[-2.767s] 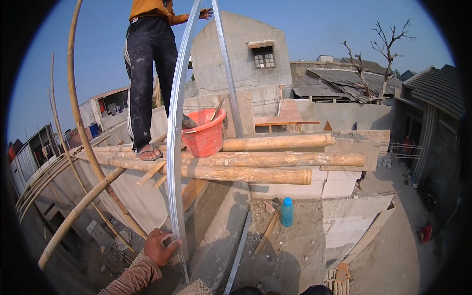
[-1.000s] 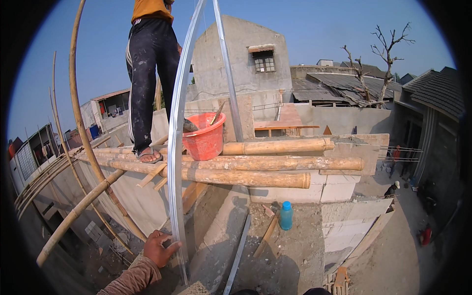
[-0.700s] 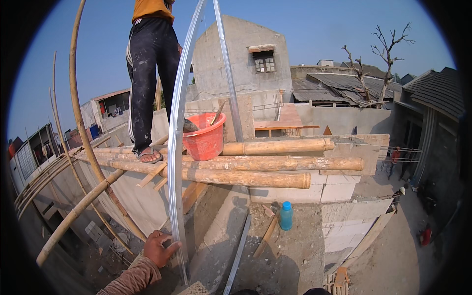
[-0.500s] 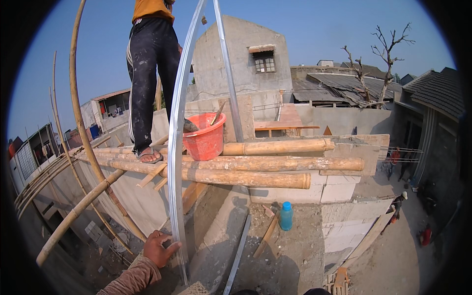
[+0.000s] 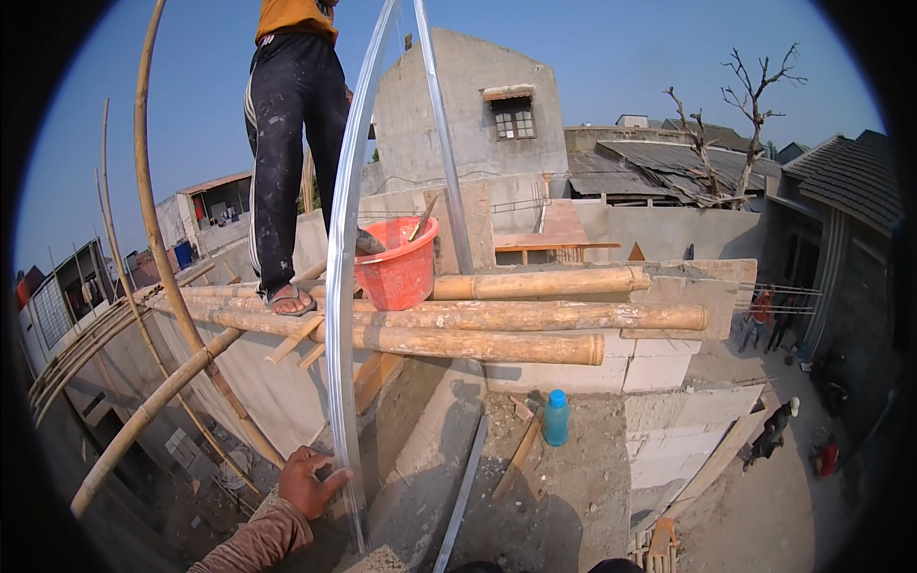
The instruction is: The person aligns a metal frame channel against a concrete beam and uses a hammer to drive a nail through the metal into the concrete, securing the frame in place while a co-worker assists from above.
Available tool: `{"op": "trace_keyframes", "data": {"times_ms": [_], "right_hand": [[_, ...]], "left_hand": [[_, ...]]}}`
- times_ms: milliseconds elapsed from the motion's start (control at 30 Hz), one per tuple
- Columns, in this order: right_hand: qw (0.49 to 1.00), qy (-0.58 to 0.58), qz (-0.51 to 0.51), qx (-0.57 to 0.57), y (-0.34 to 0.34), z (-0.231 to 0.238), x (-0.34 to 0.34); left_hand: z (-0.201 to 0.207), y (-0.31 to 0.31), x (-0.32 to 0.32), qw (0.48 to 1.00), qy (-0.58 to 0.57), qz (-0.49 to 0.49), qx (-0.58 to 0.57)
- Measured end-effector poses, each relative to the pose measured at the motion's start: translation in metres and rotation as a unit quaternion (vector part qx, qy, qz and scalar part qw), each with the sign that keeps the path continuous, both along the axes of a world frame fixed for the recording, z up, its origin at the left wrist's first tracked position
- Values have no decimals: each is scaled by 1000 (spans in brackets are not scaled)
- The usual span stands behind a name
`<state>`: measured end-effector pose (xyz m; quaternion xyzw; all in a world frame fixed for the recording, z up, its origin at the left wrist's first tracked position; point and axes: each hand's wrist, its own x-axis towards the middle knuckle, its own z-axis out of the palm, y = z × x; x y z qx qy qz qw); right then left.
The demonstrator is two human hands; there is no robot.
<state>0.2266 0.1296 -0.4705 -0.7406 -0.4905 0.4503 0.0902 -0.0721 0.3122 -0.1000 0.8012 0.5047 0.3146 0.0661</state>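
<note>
My left hand [image 5: 310,485], in a brown sleeve, is closed with its thumb and curled fingers against the lower part of a long, shiny metal channel [image 5: 341,267]. The channel stands nearly upright and reaches past the top of the view. Another metal channel [image 5: 441,134] leans beyond it, meeting or crossing near the top edge. A small dark thing [image 5: 408,42] hangs between them. My right hand is out of view. Beyond the near channel, a red bucket [image 5: 396,272] holding tools sits on bamboo poles [image 5: 535,315].
A person in dark trousers [image 5: 296,143] stands on the bamboo at left. A blue bottle [image 5: 556,420], a wooden strip [image 5: 519,458] and a metal strip [image 5: 462,492] lie or stand on the rough ledge. Bamboo scaffolding [image 5: 153,411] rises at left; the ground lies far below at right.
The small hanging thing has shifted slightly right. People on the ground at lower right have moved. My left hand and the channel have stayed nearly still.
</note>
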Motion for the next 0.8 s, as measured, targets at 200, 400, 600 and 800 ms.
{"op": "trace_keyframes", "data": {"times_ms": [200, 400, 600, 800], "right_hand": [[994, 31, -99, -38, 8, 13, -7], [983, 63, -156, -75, 26, -33, -9], [1000, 13, -26, 5, -2, 14, -2], [1000, 11, -15, 1, -10, 65, -3]], "left_hand": [[-3, 2, -1, 1000, -4, 3, 0], [-4, 3, -2, 1000, -12, -2, 5], [-3, 2, 0, 1000, -19, -5, 13], [-2, 1, 0, 1000, -21, -2, 11]]}}
